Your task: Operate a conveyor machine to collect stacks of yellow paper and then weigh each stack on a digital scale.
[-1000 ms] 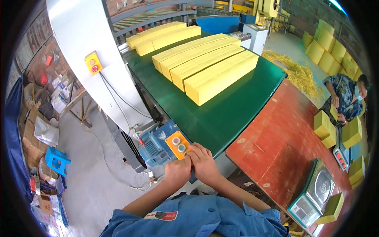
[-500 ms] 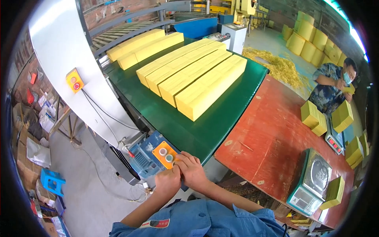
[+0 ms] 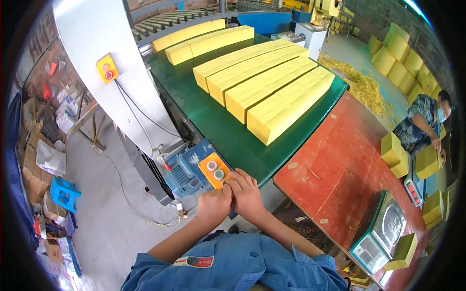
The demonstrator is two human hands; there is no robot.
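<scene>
My left hand (image 3: 213, 205) and my right hand (image 3: 246, 190) rest side by side against the lower edge of an orange control box (image 3: 215, 170) with two round buttons. The box is fixed to a blue motor (image 3: 187, 169) at the near corner of a green conveyor belt (image 3: 228, 136). Both hands have curled fingers and hold nothing loose. Several long yellow foam blocks (image 3: 272, 92) lie in a row on the belt beyond my hands.
A red table (image 3: 340, 169) stands to the right with a scale (image 3: 381, 233) and small yellow blocks (image 3: 394, 154). A person (image 3: 422, 121) works at far right. A white machine column (image 3: 104, 72) with a yellow switch box (image 3: 107, 68), a blue stool (image 3: 63, 193) and boxes are left.
The view has shifted a little between frames. My hands stay at the orange control box, with the right hand's fingers now drawn closer to its lower edge.
</scene>
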